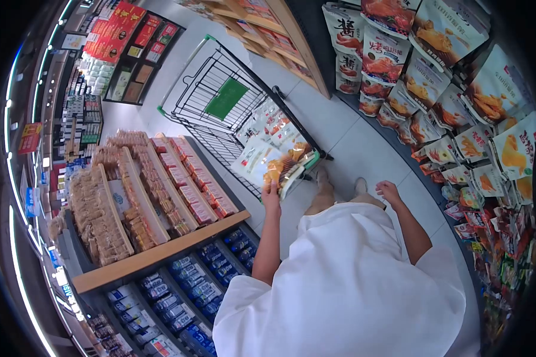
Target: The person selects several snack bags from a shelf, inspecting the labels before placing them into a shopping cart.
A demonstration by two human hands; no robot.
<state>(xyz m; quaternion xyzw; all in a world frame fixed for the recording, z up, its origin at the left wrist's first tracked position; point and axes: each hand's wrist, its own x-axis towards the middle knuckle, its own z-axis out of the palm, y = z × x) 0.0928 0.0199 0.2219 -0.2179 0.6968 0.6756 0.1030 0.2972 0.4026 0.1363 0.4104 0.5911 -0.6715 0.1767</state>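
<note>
My left hand [271, 195] grips the lower edge of a snack bag [257, 163], white with a picture of golden fried food. This bag is at the near end of a shopping cart [187, 83] with black wire sides and green trim. Inside the cart, several more packaged food bags [274, 119] lie in a pile, partly hidden by the held one. My right hand [388, 191] hangs at my right side above the floor, its fingers curled in, and nothing shows in it.
On my left, a shelf [167, 247] bears rows of packaged bread and red-and-white boxes, with blue cans [202, 291] below. Hanging snack bags [435, 83] fill the rack on my right. A wooden shelf unit [280, 35] stands beyond the cart on the tiled floor [345, 131].
</note>
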